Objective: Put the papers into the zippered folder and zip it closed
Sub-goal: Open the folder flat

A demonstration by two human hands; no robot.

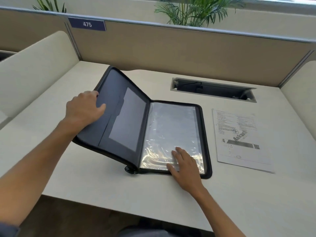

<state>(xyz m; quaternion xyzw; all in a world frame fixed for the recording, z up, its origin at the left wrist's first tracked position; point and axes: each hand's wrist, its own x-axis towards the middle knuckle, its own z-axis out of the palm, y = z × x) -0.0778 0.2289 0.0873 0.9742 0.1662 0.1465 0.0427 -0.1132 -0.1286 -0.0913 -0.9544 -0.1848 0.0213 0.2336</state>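
Looking down from my head, the zippered folder (pixel 145 127) lies open on the pale desk (pixel 106 190) in front of me. My left hand (pixel 83 108) grips the outer edge of its dark front cover (pixel 119 113), thumb on the inner face and fingers curled behind, holding that cover tilted up off the desk. My right hand (pixel 185 165) lies flat and open, fingers spread, on the clear plastic sleeves (pixel 171 130) of the right half, near the lower edge. The papers (pixel 239 139), a printed stack, rest on the desk just beside the folder's right edge, not touching it. The zipper pull (pixel 129 169) hangs at the bottom of the spine. A cable tray (pixel 213 88) is sunk into the desk behind the folder, with a partition sign reading 475 (pixel 87 24) farther back.
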